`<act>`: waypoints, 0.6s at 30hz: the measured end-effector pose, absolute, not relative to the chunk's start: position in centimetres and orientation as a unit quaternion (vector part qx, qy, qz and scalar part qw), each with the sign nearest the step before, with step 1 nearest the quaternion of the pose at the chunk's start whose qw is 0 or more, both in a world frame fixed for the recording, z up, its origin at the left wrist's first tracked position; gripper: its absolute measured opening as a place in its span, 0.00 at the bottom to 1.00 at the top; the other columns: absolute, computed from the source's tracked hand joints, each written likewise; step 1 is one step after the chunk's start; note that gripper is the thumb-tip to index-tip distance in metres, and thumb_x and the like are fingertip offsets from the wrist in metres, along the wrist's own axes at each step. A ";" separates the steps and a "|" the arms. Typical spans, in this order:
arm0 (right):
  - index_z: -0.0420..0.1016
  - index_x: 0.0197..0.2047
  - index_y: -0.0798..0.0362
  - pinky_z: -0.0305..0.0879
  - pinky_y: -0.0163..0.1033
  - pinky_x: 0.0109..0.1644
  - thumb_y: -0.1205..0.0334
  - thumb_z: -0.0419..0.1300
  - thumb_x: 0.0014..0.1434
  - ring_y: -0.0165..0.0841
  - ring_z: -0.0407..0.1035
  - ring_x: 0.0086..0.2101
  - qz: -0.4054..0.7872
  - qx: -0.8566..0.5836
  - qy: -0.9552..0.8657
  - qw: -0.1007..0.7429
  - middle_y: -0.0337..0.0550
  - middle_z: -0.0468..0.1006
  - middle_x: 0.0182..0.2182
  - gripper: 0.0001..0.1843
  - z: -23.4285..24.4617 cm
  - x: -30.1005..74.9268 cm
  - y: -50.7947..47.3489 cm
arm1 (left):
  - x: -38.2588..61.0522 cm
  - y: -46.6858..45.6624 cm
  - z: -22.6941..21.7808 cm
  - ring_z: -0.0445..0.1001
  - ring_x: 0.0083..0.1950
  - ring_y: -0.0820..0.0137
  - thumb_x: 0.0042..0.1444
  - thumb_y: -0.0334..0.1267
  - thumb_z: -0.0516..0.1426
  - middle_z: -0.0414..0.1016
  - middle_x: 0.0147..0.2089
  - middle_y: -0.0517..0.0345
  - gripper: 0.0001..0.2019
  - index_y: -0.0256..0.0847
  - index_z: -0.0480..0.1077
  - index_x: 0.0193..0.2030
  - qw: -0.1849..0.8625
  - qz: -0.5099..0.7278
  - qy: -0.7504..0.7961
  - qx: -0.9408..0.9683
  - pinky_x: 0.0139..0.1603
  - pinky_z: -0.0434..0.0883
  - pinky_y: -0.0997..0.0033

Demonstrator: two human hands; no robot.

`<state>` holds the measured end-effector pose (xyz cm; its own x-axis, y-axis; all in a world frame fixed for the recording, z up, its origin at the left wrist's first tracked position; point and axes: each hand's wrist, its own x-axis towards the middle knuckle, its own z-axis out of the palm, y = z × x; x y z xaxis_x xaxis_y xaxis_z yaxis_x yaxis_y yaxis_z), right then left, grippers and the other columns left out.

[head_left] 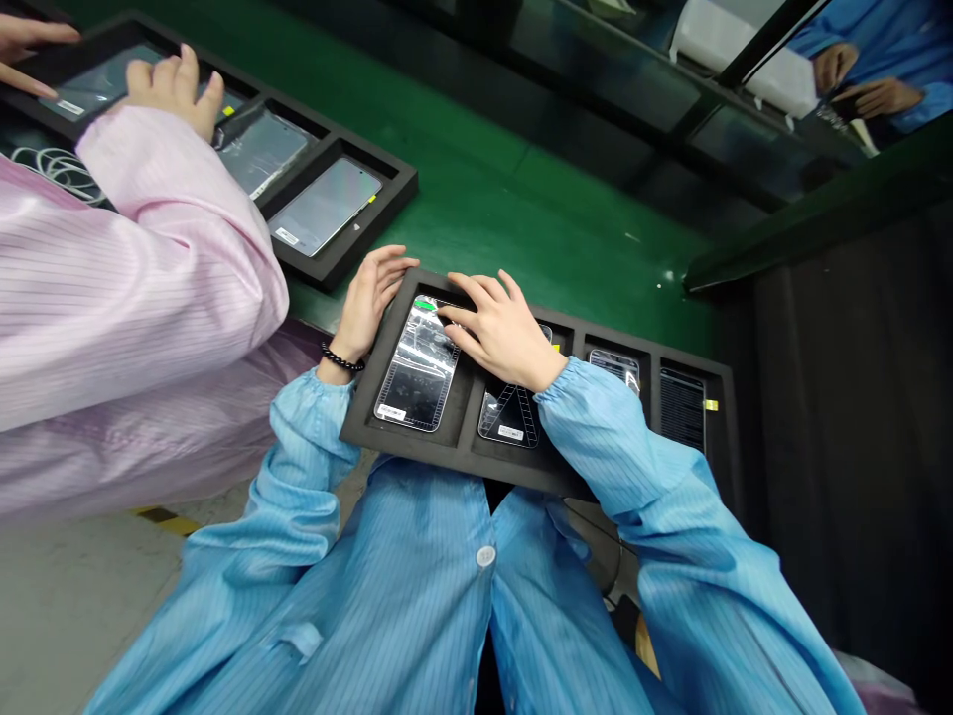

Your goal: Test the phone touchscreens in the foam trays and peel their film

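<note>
The left hand, fingers loosely bent and released, is beside the black tray, with the leftmost phone just right of it, partly under the spread, unclenched right hand, contact unclear, whose sleeve partly hides the phones farther right.

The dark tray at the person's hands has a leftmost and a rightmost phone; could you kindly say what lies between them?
The head view shows a second phone and a third phone between them, both partly hidden by the right sleeve.
</note>
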<state>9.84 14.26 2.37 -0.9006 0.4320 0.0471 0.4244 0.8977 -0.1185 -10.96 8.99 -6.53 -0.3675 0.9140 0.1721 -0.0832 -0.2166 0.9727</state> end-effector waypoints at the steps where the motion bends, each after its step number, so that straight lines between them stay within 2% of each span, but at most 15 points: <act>1: 0.78 0.59 0.50 0.48 0.66 0.72 0.53 0.46 0.74 0.47 0.60 0.65 0.054 -0.225 -0.972 0.031 0.54 0.64 0.69 0.23 2.5 10.3 14.2 | -11.0 9.0 -6.6 0.74 0.63 0.65 0.64 0.69 0.46 0.77 0.58 0.49 0.30 0.47 0.68 0.57 0.378 0.659 0.499 0.418 0.67 0.69 0.60; 7: 0.78 0.58 0.50 0.49 0.68 0.71 0.53 0.47 0.74 0.49 0.60 0.65 0.059 -0.254 -0.965 0.024 0.54 0.63 0.70 0.23 2.6 13.4 14.5 | -11.1 9.0 -6.6 0.74 0.64 0.64 0.63 0.69 0.45 0.77 0.58 0.49 0.31 0.48 0.68 0.57 0.378 0.650 0.506 0.422 0.67 0.69 0.59; 14: 0.79 0.57 0.48 0.50 0.65 0.71 0.54 0.46 0.74 0.46 0.59 0.65 0.079 -0.265 -0.959 0.066 0.50 0.63 0.70 0.23 2.9 13.0 14.8 | -10.9 8.9 -6.3 0.74 0.64 0.62 0.63 0.70 0.45 0.76 0.58 0.48 0.32 0.48 0.68 0.57 0.380 0.654 0.505 0.417 0.68 0.68 0.56; 18: 0.80 0.57 0.49 0.49 0.65 0.72 0.55 0.47 0.74 0.47 0.59 0.65 0.082 -0.261 -0.961 0.038 0.52 0.63 0.70 0.22 2.7 12.3 14.4 | -10.8 8.8 -6.3 0.74 0.64 0.62 0.63 0.69 0.46 0.76 0.58 0.48 0.31 0.47 0.68 0.57 0.379 0.657 0.502 0.416 0.68 0.68 0.57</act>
<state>12.27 14.41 2.69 -0.8605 0.5086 0.0294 0.4963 0.8499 -0.1768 -10.82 8.83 -6.26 -0.3667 0.9154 0.1661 -0.0813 -0.2094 0.9744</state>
